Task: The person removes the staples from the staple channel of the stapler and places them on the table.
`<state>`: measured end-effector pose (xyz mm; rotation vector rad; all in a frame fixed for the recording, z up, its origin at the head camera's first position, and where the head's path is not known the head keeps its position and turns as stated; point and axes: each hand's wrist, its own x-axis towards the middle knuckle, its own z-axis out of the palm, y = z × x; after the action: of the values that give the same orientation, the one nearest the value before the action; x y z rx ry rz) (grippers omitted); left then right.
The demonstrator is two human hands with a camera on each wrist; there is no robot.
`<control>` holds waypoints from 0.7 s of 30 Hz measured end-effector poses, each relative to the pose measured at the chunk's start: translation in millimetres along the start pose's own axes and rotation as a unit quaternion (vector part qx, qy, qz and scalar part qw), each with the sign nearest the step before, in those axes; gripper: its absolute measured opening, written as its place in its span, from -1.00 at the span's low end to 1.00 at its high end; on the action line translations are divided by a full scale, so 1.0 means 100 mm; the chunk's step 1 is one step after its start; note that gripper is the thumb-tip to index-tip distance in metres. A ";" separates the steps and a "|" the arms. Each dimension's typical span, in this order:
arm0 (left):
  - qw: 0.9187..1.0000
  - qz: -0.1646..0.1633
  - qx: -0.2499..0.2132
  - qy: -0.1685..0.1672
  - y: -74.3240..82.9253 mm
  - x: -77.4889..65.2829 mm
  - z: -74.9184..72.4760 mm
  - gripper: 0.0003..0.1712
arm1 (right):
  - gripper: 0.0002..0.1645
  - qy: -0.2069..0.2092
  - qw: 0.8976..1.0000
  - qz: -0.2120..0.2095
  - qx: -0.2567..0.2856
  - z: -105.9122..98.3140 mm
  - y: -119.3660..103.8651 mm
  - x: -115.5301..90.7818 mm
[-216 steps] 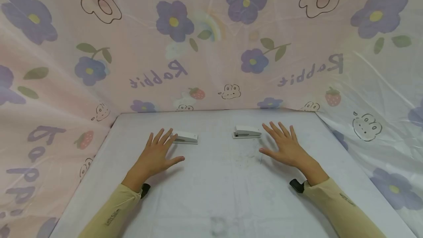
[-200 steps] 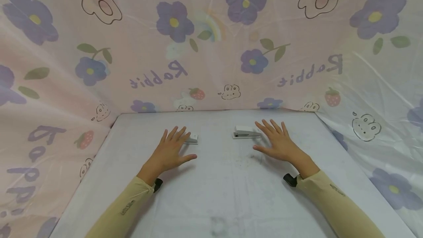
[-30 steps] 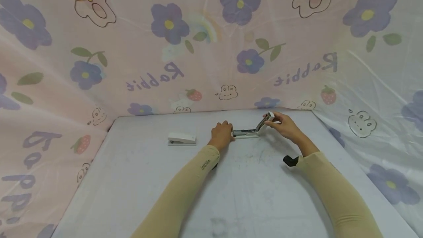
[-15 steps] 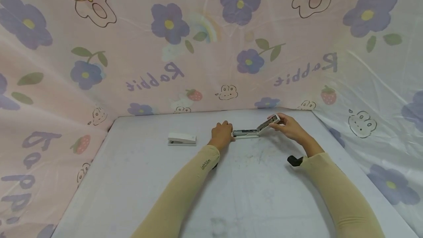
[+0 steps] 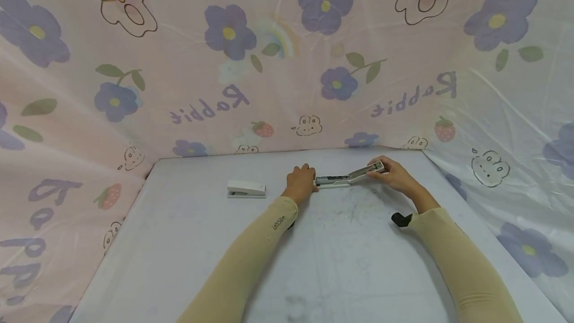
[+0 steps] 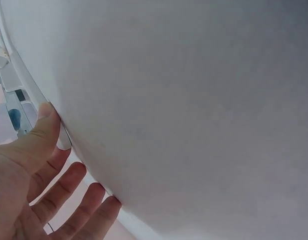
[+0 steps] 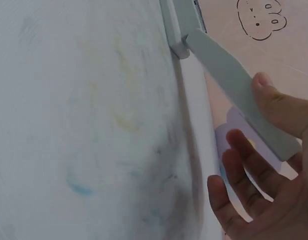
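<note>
A white stapler [image 5: 334,181] lies on the table with its top arm swung far back to the right, baring the metal staple channel. My left hand [image 5: 301,182] pinches the left end of its base; in the left wrist view the thumb [image 6: 44,117] lies along the base's side and several fingertips touch the table. My right hand [image 5: 394,174] grips the free end of the raised top arm [image 7: 243,95], thumb on one side. A second white stapler [image 5: 246,189], closed, sits to the left of my left hand.
The white table [image 5: 287,263] ends at a pink patterned curtain [image 5: 278,74] just behind the staplers. More curtain hangs at both sides. Faint smudges mark the tabletop in front of the opened stapler.
The right hand has taken the stapler's top arm farther right and down, so it leans back at a lower angle. Earlier, both hands hovered spread and both staplers were closed. The left hand now holds the base.
</note>
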<state>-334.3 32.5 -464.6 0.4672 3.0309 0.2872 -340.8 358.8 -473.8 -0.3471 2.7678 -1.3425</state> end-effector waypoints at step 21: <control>1.000 0.003 0.000 -0.005 -0.04 0.06 0.02 -0.56 | -0.42 0.023 0.995 -0.031 -0.096 0.10 -0.09 -0.02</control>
<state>-341.4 31.4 -467.8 0.4755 3.0200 0.2853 -335.5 346.8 -473.1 -0.4191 2.9561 -1.1112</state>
